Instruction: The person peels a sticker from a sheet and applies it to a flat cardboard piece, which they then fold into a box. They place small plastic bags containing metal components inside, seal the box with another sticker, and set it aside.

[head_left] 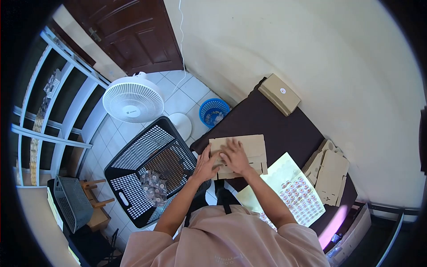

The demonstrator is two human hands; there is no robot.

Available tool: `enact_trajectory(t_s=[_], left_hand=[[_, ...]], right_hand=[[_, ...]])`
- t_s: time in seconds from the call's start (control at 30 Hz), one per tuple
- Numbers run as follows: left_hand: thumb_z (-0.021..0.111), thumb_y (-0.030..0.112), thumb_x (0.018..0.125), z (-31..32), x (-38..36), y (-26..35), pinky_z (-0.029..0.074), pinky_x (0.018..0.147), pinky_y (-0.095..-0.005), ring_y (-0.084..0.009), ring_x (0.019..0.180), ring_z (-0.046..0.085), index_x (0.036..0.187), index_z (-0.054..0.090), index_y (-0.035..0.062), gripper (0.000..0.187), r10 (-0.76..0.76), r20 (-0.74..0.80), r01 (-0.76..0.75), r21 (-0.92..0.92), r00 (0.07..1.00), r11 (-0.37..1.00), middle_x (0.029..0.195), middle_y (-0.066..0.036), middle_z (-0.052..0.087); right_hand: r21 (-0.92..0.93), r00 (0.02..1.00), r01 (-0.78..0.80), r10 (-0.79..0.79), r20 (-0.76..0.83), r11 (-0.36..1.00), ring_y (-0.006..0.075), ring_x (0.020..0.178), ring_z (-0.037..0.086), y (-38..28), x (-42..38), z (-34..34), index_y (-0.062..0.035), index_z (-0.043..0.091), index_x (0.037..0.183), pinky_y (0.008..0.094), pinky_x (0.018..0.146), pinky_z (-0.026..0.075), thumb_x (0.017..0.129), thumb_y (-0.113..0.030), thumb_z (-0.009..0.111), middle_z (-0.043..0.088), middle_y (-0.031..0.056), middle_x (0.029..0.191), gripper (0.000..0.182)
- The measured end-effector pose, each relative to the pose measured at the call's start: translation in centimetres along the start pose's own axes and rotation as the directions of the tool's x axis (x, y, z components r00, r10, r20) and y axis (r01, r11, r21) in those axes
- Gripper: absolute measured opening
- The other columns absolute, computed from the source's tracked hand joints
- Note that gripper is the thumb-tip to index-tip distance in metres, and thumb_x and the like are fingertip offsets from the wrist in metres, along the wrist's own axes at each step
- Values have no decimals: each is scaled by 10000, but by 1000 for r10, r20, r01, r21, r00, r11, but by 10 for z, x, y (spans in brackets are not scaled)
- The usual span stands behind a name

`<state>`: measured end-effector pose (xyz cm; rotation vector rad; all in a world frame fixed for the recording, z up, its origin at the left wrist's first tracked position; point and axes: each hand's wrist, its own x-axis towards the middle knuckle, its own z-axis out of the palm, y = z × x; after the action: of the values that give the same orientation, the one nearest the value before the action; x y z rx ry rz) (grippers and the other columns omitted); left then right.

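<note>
A flat piece of brown cardboard (253,147) lies at the near left edge of the dark-covered table. My left hand (206,164) rests on its left edge, fingers apart. On the middle of the cardboard lies my right hand (235,156), its fingers spread and slightly blurred. To the right of my right forearm is a sheet of round stickers (297,196). Folded cardboard pieces (331,175) are piled beyond that sheet. A closed cardboard box (279,94) with a round sticker stands at the table's far end.
Left of the table stands a large black basket (129,155) holding clear-wrapped items (153,188). Behind it are a white fan (133,103) and a blue basket (213,109) on the tiled floor. Shelves (58,102) line the left side; a wall borders the table (227,127).
</note>
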<state>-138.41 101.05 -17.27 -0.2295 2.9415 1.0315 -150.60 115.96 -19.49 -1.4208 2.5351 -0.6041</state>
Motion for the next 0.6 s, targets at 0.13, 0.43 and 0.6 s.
enact_trajectory(t_s=[0.13,0.43,0.6], left_hand=[[694,141,753,8,4,-5,346,1029,-460,-409,1320,345,1325,497,70,610,-23,-117,18,-43,993,999,1468,-261,251],[576,-35,787,16,23,35,437,994,-413,-367,1176,536,1282,523,14,500,-218,-373,86,-338,902,937,1228,-225,571],[563,-3,820,4,25,36,520,855,-367,-336,1010,635,1212,595,33,394,-332,-319,100,-569,888,816,1127,-223,631]], right_hand=[[-42,932,-289,272,-238,956,473,1300,361,41,-23,-29,16,531,1270,542,1089,273,888,-379,592,390,326,1383,552],[376,658,-646,734,-167,665,425,952,645,31,-18,-70,43,499,1250,431,876,500,859,-193,644,651,277,1032,479],[540,565,-683,824,-36,492,351,895,679,37,-25,-64,-2,509,1197,399,827,510,834,-143,666,680,230,939,420]])
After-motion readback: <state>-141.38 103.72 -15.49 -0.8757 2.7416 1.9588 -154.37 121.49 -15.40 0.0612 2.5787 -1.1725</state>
